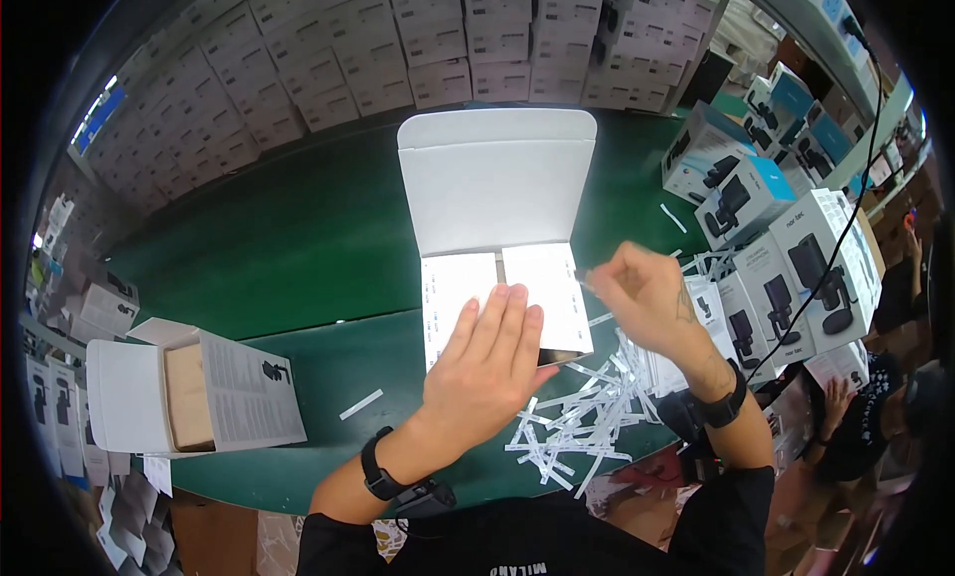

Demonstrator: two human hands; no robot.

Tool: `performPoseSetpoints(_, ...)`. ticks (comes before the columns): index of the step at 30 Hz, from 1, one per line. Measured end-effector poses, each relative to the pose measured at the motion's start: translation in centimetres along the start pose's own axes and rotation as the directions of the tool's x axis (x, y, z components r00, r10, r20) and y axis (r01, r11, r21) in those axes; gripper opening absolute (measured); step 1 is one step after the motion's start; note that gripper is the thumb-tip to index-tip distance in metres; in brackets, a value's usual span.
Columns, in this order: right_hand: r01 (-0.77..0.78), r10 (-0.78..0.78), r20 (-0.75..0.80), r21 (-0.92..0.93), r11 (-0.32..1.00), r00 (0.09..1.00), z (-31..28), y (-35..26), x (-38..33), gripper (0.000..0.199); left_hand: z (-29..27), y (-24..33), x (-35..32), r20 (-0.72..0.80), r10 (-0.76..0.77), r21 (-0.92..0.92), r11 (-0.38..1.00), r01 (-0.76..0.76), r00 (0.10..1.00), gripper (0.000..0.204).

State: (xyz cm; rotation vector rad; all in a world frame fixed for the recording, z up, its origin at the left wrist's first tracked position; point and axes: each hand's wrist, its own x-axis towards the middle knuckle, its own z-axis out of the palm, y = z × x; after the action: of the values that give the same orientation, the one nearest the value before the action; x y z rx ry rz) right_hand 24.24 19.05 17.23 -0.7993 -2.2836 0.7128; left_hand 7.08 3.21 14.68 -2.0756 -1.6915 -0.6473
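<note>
In front of me stands a white cardboard box [433, 297] with its tall lid raised at the far side. Two white inner flaps cover most of its top, with a narrow gap between them. My left hand [482, 362] lies flat on these flaps, fingers stretched out. Just off the box's right edge, my right hand [647, 297] is closed in a pinch. Something small and greyish shows at its fingertips, too blurred to name. Below that hand, a loose heap of narrow white paper strips [597, 417] lies on the green table [338, 218].
Another open white box [254, 392] with a brown cardboard insert stands at the left. One loose strip [361, 405] lies between the boxes. Printed product boxes [821, 268] are stacked at right, crossed by a black cable [856, 208]. White cartons [438, 29] line the back. A co-worker [865, 417] is at far right.
</note>
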Motion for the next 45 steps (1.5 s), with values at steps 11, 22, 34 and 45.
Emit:
performPoseSetpoints(11, 0.245, -0.250, -0.053, -0.080, 0.966, 0.967, 5.1, -7.0, 5.2, 0.020, 2.7, 0.2, -0.8, -0.481, 0.073, -0.010, 0.996, -0.090, 0.873, 0.023)
performPoseSetpoints(22, 0.307, -0.293, 0.091, -0.230, 0.924, 0.952, 7.9, -8.6, 5.8, 0.018, 3.0, -0.1, -0.7, -0.550, 0.080, -0.042, 0.992, -0.123, 0.831, 0.022)
performPoseSetpoints(34, 0.300, -0.276, 0.202, -0.094, 0.949, 0.940, 9.0, -11.3, 3.7, 0.025, 3.0, -0.5, -1.6, -0.545, 0.115, -0.068, 0.981, -0.181, 0.830, 0.018)
performPoseSetpoints(45, -0.032, 0.116, -0.042, 0.816, 0.577, 0.992, 4.5, -8.3, 4.5, 0.012, 2.7, -0.2, -0.8, -0.544, 0.096, -0.033, 0.990, -0.135, 0.833, 0.012)
